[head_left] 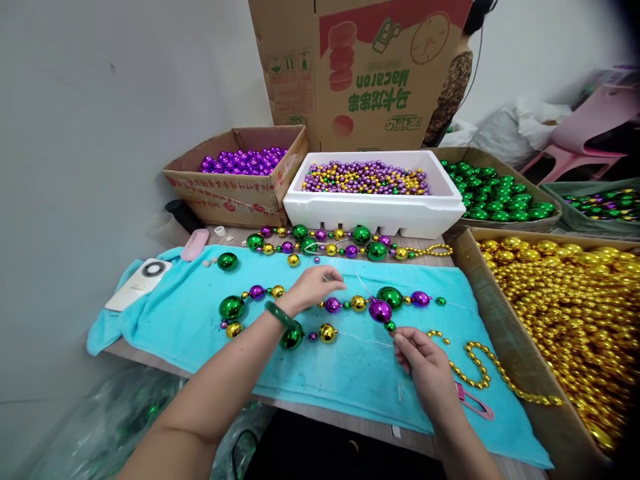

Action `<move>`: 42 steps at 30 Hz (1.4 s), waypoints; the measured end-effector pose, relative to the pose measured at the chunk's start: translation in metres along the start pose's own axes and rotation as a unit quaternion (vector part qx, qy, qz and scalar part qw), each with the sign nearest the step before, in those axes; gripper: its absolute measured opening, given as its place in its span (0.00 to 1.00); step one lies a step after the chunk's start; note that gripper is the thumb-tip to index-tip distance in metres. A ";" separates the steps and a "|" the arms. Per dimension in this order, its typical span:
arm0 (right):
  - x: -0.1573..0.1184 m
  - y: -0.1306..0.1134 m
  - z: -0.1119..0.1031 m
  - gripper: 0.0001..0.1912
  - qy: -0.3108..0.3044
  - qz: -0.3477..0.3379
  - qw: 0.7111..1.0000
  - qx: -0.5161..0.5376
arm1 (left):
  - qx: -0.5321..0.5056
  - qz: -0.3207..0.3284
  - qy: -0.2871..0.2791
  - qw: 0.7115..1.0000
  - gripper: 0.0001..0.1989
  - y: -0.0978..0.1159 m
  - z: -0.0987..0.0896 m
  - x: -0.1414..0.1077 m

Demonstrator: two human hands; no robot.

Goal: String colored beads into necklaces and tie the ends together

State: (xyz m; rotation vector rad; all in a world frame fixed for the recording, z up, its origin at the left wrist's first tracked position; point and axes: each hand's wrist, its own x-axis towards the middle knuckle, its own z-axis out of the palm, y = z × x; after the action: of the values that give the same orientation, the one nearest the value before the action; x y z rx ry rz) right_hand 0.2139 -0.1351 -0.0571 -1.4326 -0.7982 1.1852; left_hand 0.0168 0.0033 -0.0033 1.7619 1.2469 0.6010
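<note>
My left hand (316,287), with a green bangle (281,315) at the wrist, hovers over the strand of beads; its thumb and fingertips are close together, and what they pinch is too small to make out. A thin needle-like piece (363,283) slants up from the beads to its right. Between thumb and fingers my right hand (420,353) grips a small green bead (389,326), just below a big purple bead (380,311). Green, purple and gold beads on string curve across the turquoise towel (350,377).
Behind lie a finished-looking bead strand (361,235), a box of purple balls (225,193) and a white foam box (373,208). A carton of gold beads (530,373) stands right, near a gold chain (477,383) and pink clip (475,403). A phone (137,287) lies left.
</note>
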 end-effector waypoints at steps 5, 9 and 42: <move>0.002 0.004 -0.008 0.18 0.003 0.004 1.000 -0.008 | 0.205 -0.029 0.063 0.976 0.02 -0.029 -0.010 0.034; 0.003 0.005 -0.006 0.18 0.004 0.003 1.000 -0.020 | 0.217 -0.063 0.029 0.974 0.05 -0.039 0.004 0.046; -0.009 0.000 0.001 0.18 -0.004 -0.002 0.997 -0.074 | -0.408 -0.049 -0.095 0.907 0.11 -0.010 -0.026 0.000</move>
State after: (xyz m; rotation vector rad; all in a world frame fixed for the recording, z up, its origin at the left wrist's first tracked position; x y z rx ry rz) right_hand 0.2109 -0.1431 -0.0544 -1.5464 -0.9091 1.1504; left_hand -0.0088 0.0139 0.0016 1.0140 0.7655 0.7342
